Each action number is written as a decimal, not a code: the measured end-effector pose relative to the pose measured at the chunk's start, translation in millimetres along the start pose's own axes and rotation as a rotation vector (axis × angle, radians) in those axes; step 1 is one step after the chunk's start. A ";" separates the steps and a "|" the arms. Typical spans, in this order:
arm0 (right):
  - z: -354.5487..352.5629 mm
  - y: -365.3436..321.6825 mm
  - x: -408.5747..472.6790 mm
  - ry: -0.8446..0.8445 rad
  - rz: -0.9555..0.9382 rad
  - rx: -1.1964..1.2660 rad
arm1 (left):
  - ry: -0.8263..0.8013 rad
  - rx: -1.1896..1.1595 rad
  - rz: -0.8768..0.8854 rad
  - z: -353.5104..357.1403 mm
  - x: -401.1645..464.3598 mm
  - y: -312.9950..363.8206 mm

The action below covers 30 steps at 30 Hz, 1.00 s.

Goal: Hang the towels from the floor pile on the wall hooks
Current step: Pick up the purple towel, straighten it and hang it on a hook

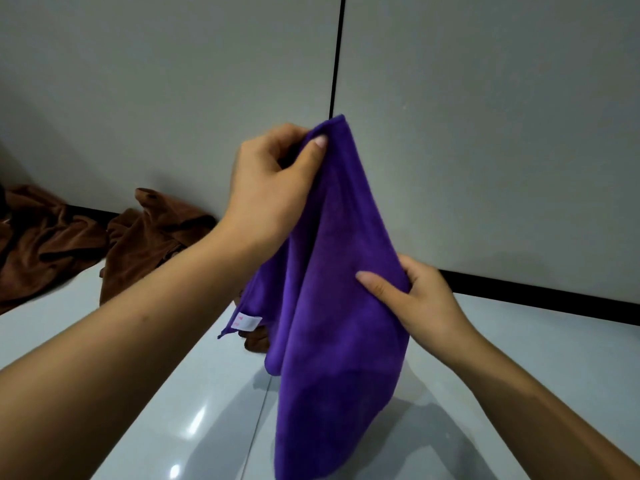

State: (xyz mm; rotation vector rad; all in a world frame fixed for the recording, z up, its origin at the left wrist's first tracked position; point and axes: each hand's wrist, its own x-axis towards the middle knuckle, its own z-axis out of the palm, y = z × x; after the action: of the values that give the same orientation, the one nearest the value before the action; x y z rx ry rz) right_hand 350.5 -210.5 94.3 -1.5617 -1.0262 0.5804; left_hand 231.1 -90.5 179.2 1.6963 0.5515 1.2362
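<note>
A purple towel (332, 306) hangs in the air in front of the grey wall, lifted off the floor. My left hand (270, 188) pinches its top corner between thumb and fingers. Lower and to the right, my right hand (415, 299) grips the towel's right edge, thumb lying across the cloth. A small white label (247, 322) shows at the towel's lower left corner. Brown towels (149, 237) lie crumpled on the floor against the wall to the left. No wall hook is in view.
Grey wall panels (485, 133) with a black vertical seam (337, 57) rise straight ahead, with a black skirting (540, 299) along the base. The glossy pale tiled floor (194, 410) lies below. Another brown cloth (31, 244) is at far left.
</note>
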 end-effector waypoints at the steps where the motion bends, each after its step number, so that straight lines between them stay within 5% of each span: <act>1: 0.2 6.5 -0.4 -0.022 0.031 -0.020 | 0.030 -0.008 -0.020 -2.5 0.3 -1.6; 6: -1.4 38.0 2.4 -0.067 0.153 -0.178 | 0.126 0.006 -0.090 -12.6 -1.5 -10.3; 14: -30.3 62.9 6.9 0.233 0.135 -0.321 | 0.336 0.000 -0.144 -42.3 10.5 -20.2; 21: -61.2 20.1 15.1 0.473 -0.100 -0.443 | 0.454 0.116 -0.159 -63.3 14.4 -42.6; 30: -86.4 -29.8 12.1 0.550 -0.471 -0.764 | 0.484 0.196 -0.185 -67.2 13.7 -59.6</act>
State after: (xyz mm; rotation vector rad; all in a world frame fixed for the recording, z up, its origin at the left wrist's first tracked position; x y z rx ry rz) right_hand 417.7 -245.6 146.7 -1.8693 -1.1780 -0.6174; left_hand 185.1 -24.1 137.6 1.4576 1.1252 1.4988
